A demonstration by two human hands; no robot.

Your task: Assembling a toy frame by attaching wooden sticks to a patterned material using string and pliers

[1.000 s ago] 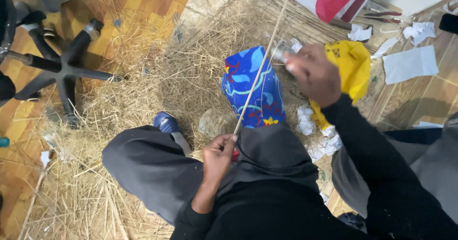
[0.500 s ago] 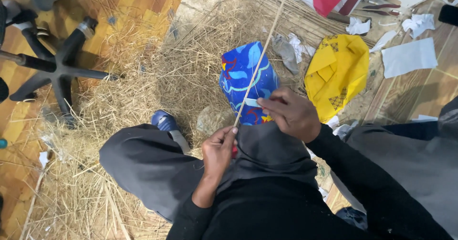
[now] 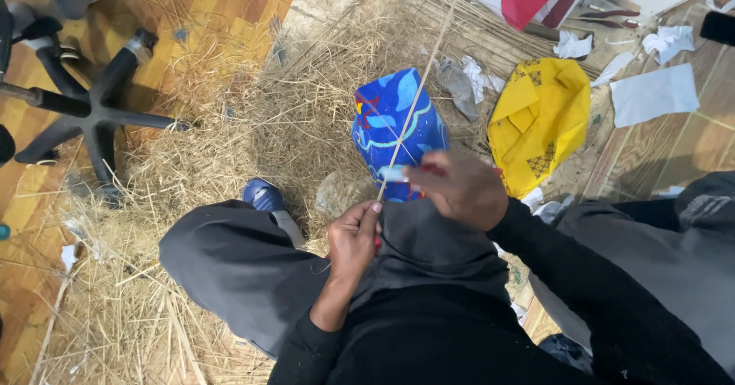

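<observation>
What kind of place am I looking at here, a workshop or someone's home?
Probably an informal craft workspace on an indoor wooden floor: loose straw is heaped across it, an office chair base stands beside it, and scissors and paper scraps lie around.

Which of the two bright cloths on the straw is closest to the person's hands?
The blue patterned cloth, lying just beyond the right hand and under the long thin stick. The yellow cloth lies farther right.

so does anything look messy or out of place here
Yes. Loose dry straw is strewn across the wooden floor, and crumpled white paper scraps lie scattered beside a rumpled yellow cloth.
</observation>
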